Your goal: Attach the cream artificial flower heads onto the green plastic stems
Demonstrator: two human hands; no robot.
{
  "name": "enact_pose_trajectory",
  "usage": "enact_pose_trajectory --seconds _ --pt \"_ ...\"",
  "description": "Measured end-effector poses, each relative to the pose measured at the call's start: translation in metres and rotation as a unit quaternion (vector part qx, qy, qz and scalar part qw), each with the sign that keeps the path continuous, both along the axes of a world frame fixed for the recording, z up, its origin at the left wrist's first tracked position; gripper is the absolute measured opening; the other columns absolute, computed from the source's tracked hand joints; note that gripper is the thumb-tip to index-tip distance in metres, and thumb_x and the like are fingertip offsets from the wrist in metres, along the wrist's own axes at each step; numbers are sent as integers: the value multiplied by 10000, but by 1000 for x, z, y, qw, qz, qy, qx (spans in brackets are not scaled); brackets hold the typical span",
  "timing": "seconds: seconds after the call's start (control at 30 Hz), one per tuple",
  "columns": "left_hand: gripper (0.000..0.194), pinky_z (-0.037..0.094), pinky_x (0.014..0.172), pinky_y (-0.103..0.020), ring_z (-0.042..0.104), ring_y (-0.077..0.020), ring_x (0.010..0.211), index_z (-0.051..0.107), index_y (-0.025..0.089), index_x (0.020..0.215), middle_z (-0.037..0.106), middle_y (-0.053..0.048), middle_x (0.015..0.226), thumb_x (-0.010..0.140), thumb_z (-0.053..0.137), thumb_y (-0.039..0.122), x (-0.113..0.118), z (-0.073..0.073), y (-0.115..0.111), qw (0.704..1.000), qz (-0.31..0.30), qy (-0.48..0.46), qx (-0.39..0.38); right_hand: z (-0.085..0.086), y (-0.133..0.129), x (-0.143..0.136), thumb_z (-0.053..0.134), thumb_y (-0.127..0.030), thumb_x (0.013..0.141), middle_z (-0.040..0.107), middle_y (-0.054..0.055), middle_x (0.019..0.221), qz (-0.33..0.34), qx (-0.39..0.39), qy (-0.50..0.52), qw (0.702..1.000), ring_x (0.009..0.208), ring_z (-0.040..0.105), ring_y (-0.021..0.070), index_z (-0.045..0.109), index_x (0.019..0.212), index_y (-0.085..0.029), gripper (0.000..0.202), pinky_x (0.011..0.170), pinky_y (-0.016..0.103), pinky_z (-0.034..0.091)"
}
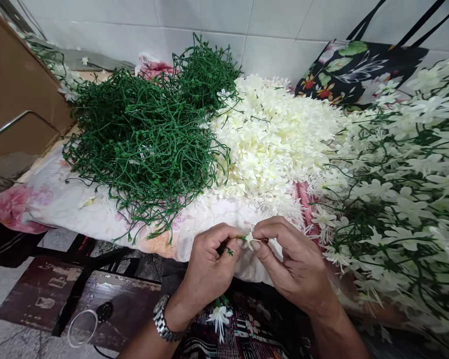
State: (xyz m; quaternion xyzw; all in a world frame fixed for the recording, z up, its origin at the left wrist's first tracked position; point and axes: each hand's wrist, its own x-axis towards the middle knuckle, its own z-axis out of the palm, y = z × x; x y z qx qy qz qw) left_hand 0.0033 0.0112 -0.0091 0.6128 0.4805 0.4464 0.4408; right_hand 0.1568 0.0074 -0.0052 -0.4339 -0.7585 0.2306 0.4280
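Note:
My left hand (pixel 216 257), with a metal watch on its wrist, pinches a thin green stem (pixel 229 252) between thumb and forefinger. Fingertips of my right hand (pixel 290 259) close on a small white flower (pixel 249 240) that touches the end of that stem. Both hands are over the front edge of a floral cloth (pixel 224 209). Beneath my left hand hangs a white flower (pixel 220 317) with long stamens, above my lap. Behind the hands lie a tangled heap of green stems (pixel 145 134) and a pile of loose white blossoms (pixel 273 134).
Assembled white flowers on green stems (pixel 404 199) fill the right side. A black floral bag (pixel 359 72) leans against the tiled wall (pixel 209 15). Cardboard (pixel 18 80) stands at the far left. Below are a brown wooden surface (pixel 115 304) and a white ring (pixel 83 328).

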Motion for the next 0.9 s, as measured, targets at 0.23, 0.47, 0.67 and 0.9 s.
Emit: enact_pose_trajectory --seconds 0.23,0.47,0.67,0.9 --pt "173 357 502 -187 468 -84 525 598 155 679 512 35 572 774 478 74 2 -2 -1 998 9 37 46 5 3 -2 509 -77 845 534 5 729 -8 -8 -12 1000 674 523 110 533 811 -177 107 589 232 442" --pt "194 332 497 -190 433 -82 508 556 156 627 448 44 541 760 457 55 3 0 -1 996 9 73 53 2 3 -2 491 -68 852 549 18 724 -2 7 -31 999 670 539 122 532 816 -178 122 596 247 463" --pt "194 325 485 -191 421 -83 496 542 161 620 441 45 532 755 447 60 4 -1 0 995 15 76 60 1 2 -7 503 -58 840 561 14 707 -26 20 -27 999 651 550 112 536 802 -174 127 590 221 466" --pt "198 334 483 -193 419 -87 498 530 171 615 439 44 531 770 440 85 5 -1 0 994 36 82 58 0 2 -14 498 -53 834 573 15 698 -53 34 -26 998 642 572 119 546 809 -183 140 576 224 477"
